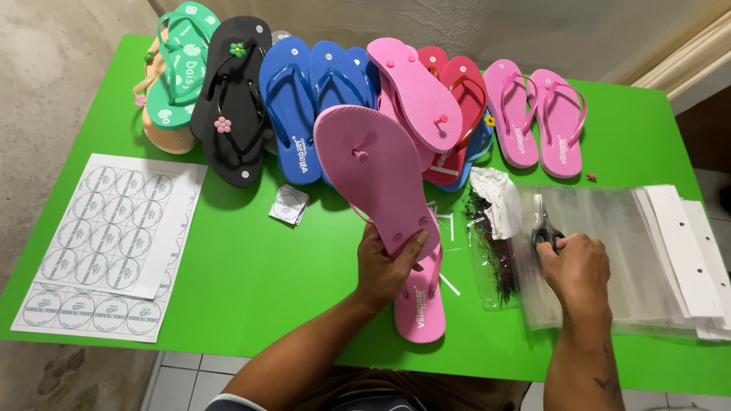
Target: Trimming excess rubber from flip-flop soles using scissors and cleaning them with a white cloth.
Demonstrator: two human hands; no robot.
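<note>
My left hand [390, 268] grips the heel of a pink flip-flop [373, 171], held sole up and tilted over the green table [244, 266]. A second pink flip-flop [420, 308] lies strap up under that hand. My right hand [576, 266] rests on a stack of clear plastic bags [609, 228] and closes around the handles of a pair of scissors [544, 227]. A crumpled white paper [499, 199] and a clear bag of small dark pieces [491, 255] lie between the two hands.
Along the table's far side lie a green pair [181, 65], a black pair [234, 99], a blue pair [304, 99], red ones [466, 95] and more pink flip-flops [541, 122]. Sheets of round stickers [110, 243] lie left. White card strips [689, 251] sit right.
</note>
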